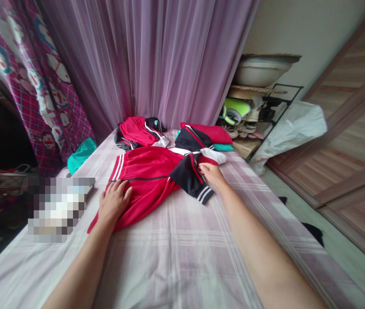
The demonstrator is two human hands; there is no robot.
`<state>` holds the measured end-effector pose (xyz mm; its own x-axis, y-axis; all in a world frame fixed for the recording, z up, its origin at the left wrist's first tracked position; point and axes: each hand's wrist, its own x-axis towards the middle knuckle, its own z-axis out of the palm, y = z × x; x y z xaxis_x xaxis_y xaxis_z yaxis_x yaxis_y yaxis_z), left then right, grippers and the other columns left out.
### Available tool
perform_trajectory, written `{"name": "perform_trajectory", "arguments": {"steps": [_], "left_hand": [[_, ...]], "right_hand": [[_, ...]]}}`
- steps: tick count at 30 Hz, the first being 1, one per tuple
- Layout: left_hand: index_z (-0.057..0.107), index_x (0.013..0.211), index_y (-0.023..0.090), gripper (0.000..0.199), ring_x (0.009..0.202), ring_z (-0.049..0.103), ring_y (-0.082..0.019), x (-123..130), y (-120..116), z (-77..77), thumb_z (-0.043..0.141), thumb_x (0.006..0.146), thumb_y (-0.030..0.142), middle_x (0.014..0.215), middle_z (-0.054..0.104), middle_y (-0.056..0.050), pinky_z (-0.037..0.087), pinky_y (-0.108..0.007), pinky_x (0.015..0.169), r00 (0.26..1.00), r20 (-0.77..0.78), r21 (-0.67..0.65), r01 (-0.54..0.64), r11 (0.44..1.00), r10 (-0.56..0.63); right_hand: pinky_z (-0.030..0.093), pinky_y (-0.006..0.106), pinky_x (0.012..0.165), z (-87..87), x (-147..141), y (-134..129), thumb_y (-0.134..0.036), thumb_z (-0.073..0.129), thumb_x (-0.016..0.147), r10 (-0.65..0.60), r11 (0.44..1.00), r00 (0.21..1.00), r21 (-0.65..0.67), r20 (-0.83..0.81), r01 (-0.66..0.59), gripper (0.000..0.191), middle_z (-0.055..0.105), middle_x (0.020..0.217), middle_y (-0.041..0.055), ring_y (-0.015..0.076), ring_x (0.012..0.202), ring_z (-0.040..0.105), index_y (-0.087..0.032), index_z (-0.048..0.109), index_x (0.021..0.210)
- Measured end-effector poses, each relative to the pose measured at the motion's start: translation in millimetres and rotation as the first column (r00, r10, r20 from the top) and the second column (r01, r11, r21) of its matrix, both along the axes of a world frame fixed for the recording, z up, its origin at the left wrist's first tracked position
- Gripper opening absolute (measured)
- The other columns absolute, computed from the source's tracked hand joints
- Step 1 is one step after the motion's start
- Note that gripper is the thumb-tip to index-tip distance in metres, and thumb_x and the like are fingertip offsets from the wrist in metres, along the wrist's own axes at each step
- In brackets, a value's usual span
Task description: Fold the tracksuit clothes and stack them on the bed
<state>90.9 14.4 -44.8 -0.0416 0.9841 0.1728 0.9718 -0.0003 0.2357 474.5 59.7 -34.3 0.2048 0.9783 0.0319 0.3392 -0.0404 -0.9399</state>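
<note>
A red zip-up jacket (147, 189) lies spread on its side across the checked bed sheet, its striped hem to the left and its collar end to the right. My left hand (114, 200) rests flat on the red cloth near the hem, fingers spread. At the other end, my right hand (211, 174) has its fingers closed at the black sleeve (187, 174), by the shoulder. That sleeve is folded over the jacket's front, its striped cuff pointing toward me. The right fingertips are partly hidden against the cloth.
Behind the jacket lie a crumpled red and black garment (137, 131) and a folded stack of clothes (217, 134). Teal cloth (81, 155) hangs at the bed's left edge, near a blurred-out object (60, 208). A shoe rack (266, 111) and white bag (295, 128) stand right of the bed.
</note>
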Motion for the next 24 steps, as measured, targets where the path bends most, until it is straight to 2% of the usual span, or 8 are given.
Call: {"name": "perform_trajectory", "arguments": {"steps": [4, 7, 11, 14, 17, 19, 21, 24], "left_hand": [[0.052, 0.141, 0.026, 0.052, 0.143, 0.038, -0.030, 1, 0, 2.9, 0.035, 0.098, 0.047, 0.153, 0.046, -0.010, 0.032, -0.057, 0.113, 1.000, 0.005, -0.016, -0.009, 1.000, 0.009], [0.051, 0.143, 0.024, 0.053, 0.144, 0.037, -0.029, 2, -1, 6.3, 0.034, 0.098, 0.047, 0.155, 0.044, -0.010, 0.031, -0.057, 0.114, 1.000, 0.004, -0.041, -0.011, 0.999, 0.011], [0.051, 0.142, 0.024, 0.052, 0.145, 0.035, -0.029, 3, -1, 8.0, 0.034, 0.098, 0.046, 0.155, 0.044, -0.009, 0.030, -0.057, 0.115, 1.000, 0.017, -0.051, -0.009, 0.999, 0.010], [0.051, 0.141, 0.024, 0.052, 0.144, 0.036, -0.030, 1, -1, 8.2, 0.035, 0.098, 0.046, 0.155, 0.044, -0.010, 0.029, -0.060, 0.115, 0.997, 0.073, -0.033, -0.016, 0.999, 0.018], [0.052, 0.140, 0.024, 0.048, 0.142, 0.040, -0.029, 1, -6, 14.1, 0.038, 0.097, 0.043, 0.153, 0.046, -0.011, 0.022, -0.065, 0.116, 0.992, 0.127, 0.057, -0.033, 0.998, 0.026], [0.050, 0.141, 0.023, 0.051, 0.141, 0.041, -0.029, 11, -12, 24.4, 0.046, 0.094, 0.043, 0.152, 0.047, -0.012, 0.021, -0.062, 0.118, 0.985, 0.163, 0.150, 0.030, 0.988, -0.055], [0.046, 0.144, 0.021, 0.062, 0.143, 0.039, -0.028, 30, -18, 39.5, 0.057, 0.088, 0.046, 0.153, 0.046, -0.013, 0.024, -0.055, 0.119, 0.945, 0.212, 0.241, 0.196, 0.950, -0.249], [0.041, 0.149, 0.023, 0.079, 0.144, 0.037, -0.029, 74, -24, 65.4, 0.068, 0.080, 0.049, 0.155, 0.044, -0.011, 0.027, -0.052, 0.119, 0.765, 0.331, 0.368, 0.435, 0.822, -0.553]], "right_hand": [[0.051, 0.030, 0.076, -3.9, 16, -36, -0.039, 0.074, 0.072, 0.023, 0.990, 0.980, -0.141, 0.196, 0.005, 0.026, 0.072, 0.079, 0.0031, 0.0205, 0.080, 0.067, -0.021, 0.070, 0.089], [0.050, 0.030, 0.072, -5.9, 15, -56, -0.033, 0.075, 0.069, 0.156, 0.967, 0.952, -0.237, 0.262, -0.093, 0.045, 0.070, 0.074, -0.0009, 0.0182, 0.072, 0.066, -0.021, 0.066, 0.111], [0.052, 0.032, 0.078, 7.8, 14, -64, -0.032, 0.066, 0.073, 0.125, 0.987, 0.981, -0.079, -0.150, -0.138, 0.068, 0.074, 0.095, 0.0007, 0.0206, 0.091, 0.068, -0.027, 0.048, 0.139], [0.053, 0.032, 0.078, 34.2, 17, -62, -0.039, 0.062, 0.075, 0.059, 0.997, 0.941, 0.059, -0.333, -0.042, 0.054, 0.072, 0.108, 0.0012, 0.0223, 0.100, 0.067, -0.031, 0.056, 0.129], [0.051, 0.030, 0.070, 65.2, 13, -60, -0.042, 0.065, 0.072, 0.101, 0.992, 0.934, 0.110, -0.344, -0.067, 0.042, 0.072, 0.100, 0.0022, 0.0212, 0.088, 0.067, -0.026, 0.062, 0.111], [0.048, 0.028, 0.067, 83.9, 1, -61, -0.043, 0.069, 0.070, 0.197, 0.977, 0.934, 0.137, -0.297, -0.163, 0.041, 0.071, 0.091, 0.0018, 0.0186, 0.080, 0.065, -0.024, 0.063, 0.106], [0.047, 0.027, 0.067, 99.5, -17, -62, -0.044, 0.072, 0.069, 0.297, 0.950, 0.918, 0.174, -0.264, -0.258, 0.041, 0.068, 0.083, -0.0001, 0.0159, 0.075, 0.062, -0.023, 0.064, 0.103], [0.047, 0.025, 0.068, 116.5, -47, -63, -0.042, 0.076, 0.069, 0.416, 0.904, 0.866, 0.234, -0.278, -0.359, 0.039, 0.066, 0.074, -0.0037, 0.0127, 0.068, 0.060, -0.022, 0.065, 0.101]]}}
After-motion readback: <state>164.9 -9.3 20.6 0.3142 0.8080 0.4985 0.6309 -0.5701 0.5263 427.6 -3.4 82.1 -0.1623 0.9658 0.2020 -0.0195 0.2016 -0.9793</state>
